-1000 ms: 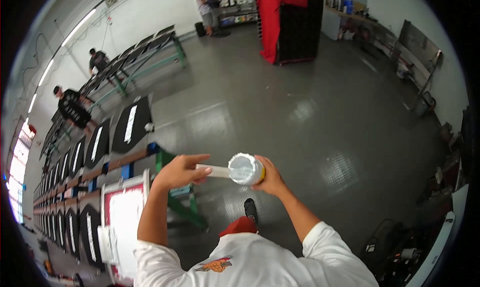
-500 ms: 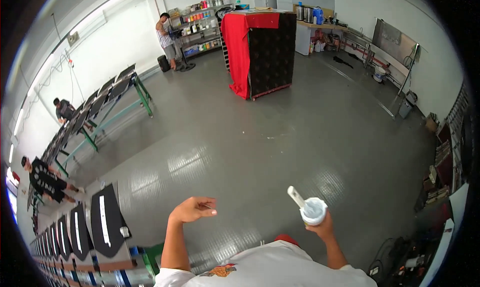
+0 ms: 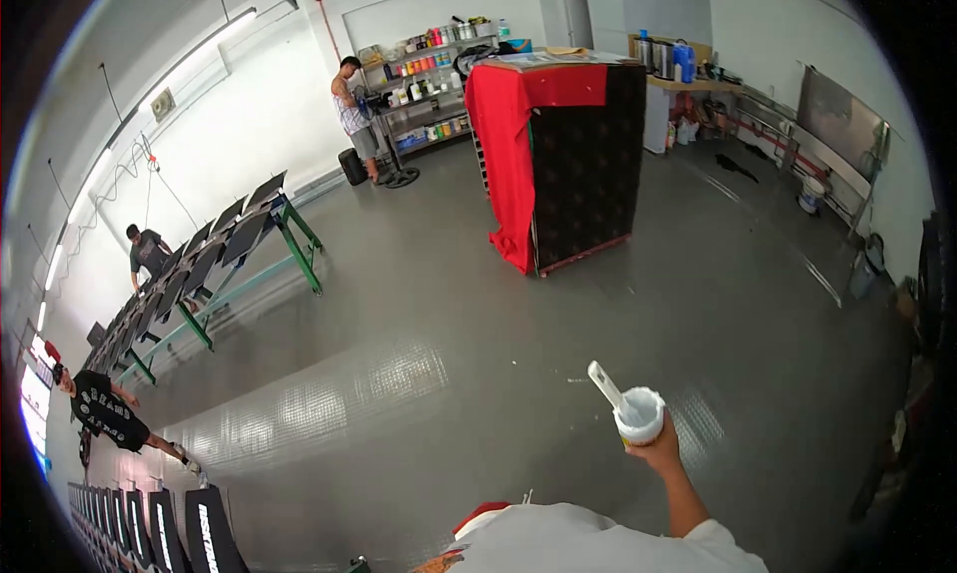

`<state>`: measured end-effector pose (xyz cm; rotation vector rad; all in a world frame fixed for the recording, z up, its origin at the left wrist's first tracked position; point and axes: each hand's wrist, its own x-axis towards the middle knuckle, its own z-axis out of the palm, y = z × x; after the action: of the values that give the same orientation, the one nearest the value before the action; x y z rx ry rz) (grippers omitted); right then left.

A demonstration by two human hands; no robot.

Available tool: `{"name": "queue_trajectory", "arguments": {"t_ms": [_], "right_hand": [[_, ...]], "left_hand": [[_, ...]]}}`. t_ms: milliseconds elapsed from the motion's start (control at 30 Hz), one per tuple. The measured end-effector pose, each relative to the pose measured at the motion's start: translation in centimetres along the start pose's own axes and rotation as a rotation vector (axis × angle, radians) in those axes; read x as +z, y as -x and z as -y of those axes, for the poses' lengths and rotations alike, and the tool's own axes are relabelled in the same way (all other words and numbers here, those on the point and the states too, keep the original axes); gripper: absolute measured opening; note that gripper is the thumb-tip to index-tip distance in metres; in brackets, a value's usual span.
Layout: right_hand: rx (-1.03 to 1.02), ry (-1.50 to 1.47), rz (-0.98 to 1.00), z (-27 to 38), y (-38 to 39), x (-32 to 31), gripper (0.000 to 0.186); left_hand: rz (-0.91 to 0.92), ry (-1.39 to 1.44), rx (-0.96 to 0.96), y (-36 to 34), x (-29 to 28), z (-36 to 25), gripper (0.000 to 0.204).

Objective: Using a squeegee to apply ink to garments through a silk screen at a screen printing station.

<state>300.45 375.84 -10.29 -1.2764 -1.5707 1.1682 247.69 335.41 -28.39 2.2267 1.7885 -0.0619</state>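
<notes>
My right hand (image 3: 659, 453) is closed around a white tub (image 3: 641, 431), held out in front of me over the grey floor. Pale, whitish paste fills part of the tub and smears its rim. A white-handled spatula (image 3: 604, 384) stands in the tub, leaning to the left against the rim; its lower end is sunk in the paste. My left hand is out of the picture.
Dark panels with white print (image 3: 212, 533) line up at lower left. A green-legged rack (image 3: 299, 244) of dark boards slopes along the left, one person beyond it, another walking nearby. Ahead stands a black cabinet (image 3: 586, 179) draped with red cloth (image 3: 503, 164); shelves (image 3: 424, 94) and a third person are behind.
My left hand has dropped out of view. The tub stays in my right hand. My view has shifted, bringing the cabinet nearer and leaving fewer of the lower-left panels visible.
</notes>
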Motion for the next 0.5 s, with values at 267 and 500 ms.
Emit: {"name": "queue_trajectory", "arguments": {"t_ms": [267,500], "right_hand": [[-0.221,-0.144,0.132,3.4,-25.6,12.2,0.097],[0.001,-0.235,0.142,10.7,-38.9,22.8,0.086]], "left_hand": [[0.275,0.202,-0.443,-11.7,-2.1,4.8,0.024],[0.505,0.348,-0.666,-30.1,-11.7,18.4,0.023]]}}
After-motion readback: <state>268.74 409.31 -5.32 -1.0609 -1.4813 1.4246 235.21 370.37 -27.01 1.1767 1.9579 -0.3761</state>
